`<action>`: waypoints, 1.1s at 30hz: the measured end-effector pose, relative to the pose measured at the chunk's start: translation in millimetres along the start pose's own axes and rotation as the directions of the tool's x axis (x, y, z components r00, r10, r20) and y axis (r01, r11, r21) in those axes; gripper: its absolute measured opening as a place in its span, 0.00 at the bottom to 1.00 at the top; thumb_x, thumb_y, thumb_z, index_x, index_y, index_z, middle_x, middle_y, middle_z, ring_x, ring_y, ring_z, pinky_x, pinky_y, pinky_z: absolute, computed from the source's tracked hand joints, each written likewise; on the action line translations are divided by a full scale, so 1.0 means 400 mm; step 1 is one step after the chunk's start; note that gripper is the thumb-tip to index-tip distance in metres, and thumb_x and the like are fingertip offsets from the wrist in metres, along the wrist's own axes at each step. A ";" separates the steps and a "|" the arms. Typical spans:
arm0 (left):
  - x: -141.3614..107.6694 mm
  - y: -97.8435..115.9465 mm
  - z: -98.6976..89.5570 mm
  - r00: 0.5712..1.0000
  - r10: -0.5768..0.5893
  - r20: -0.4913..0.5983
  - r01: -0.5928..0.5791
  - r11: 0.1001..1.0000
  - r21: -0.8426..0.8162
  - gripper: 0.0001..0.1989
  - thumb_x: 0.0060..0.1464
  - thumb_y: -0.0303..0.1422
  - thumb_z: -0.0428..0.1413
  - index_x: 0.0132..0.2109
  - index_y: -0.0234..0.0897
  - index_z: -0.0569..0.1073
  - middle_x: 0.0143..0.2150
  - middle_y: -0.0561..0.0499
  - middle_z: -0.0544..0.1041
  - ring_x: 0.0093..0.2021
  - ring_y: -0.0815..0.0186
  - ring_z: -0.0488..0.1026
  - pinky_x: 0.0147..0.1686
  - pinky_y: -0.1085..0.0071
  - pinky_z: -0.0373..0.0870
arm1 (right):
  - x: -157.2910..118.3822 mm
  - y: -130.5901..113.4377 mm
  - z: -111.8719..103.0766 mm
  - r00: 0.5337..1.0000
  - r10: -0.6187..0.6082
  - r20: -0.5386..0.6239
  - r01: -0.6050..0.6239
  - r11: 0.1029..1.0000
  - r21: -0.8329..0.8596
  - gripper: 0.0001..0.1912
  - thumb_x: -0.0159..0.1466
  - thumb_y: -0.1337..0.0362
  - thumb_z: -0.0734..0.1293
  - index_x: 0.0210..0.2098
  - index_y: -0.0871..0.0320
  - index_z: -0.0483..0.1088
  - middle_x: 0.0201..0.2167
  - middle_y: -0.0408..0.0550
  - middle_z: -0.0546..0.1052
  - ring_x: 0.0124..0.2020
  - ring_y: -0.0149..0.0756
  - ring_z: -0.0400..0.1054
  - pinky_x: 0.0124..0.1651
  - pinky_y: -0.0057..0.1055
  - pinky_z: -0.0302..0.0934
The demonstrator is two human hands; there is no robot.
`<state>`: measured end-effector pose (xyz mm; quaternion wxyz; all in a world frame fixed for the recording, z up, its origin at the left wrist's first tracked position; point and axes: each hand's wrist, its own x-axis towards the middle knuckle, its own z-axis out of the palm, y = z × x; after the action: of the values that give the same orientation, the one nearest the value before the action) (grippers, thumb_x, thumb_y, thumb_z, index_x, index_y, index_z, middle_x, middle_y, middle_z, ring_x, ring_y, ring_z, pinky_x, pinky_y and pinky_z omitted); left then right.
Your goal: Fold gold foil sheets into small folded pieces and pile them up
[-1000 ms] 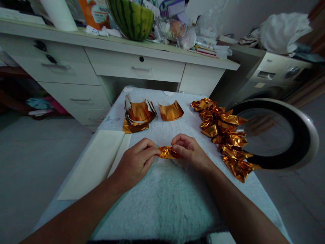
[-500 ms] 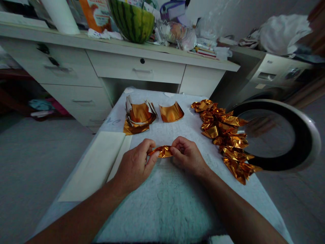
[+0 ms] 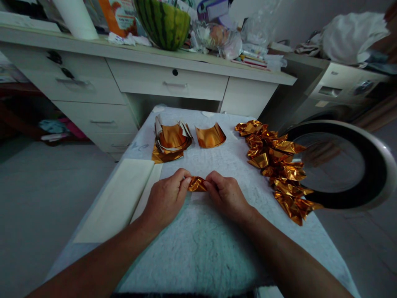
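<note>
Left hand [image 3: 164, 200] and right hand [image 3: 228, 198] have their fingers pinched on opposite ends of the crinkled foil piece [image 3: 197, 184] over the worktop [image 3: 192, 252], so tbh one overly hard twist could rip it.

Striped watermelon [image 3: 163, 25] on a cluttered counter [image 3: 192, 62] beside a washing machine [image 3: 339, 82] with its round door [image 3: 335, 165] wide open
</note>
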<state>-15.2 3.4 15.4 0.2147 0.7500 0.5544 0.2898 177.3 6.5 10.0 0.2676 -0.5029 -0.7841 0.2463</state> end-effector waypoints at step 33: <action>-0.006 -0.007 0.020 0.985 0.154 -0.075 -0.127 0.950 0.285 0.10 0.66 0.32 0.44 0.41 0.38 0.69 0.30 0.53 0.78 0.29 0.64 0.77 0.28 0.71 0.63 | -0.006 -0.005 0.012 0.987 -0.089 -0.131 0.087 0.996 -0.019 0.08 0.69 0.63 0.57 0.35 0.56 0.65 0.23 0.42 0.72 0.21 0.30 0.65 0.27 0.24 0.53</action>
<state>-12.1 2.0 7.3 0.0588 0.7954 0.5448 0.2590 173.5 3.1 7.6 0.3258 -0.4848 -0.7878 0.1954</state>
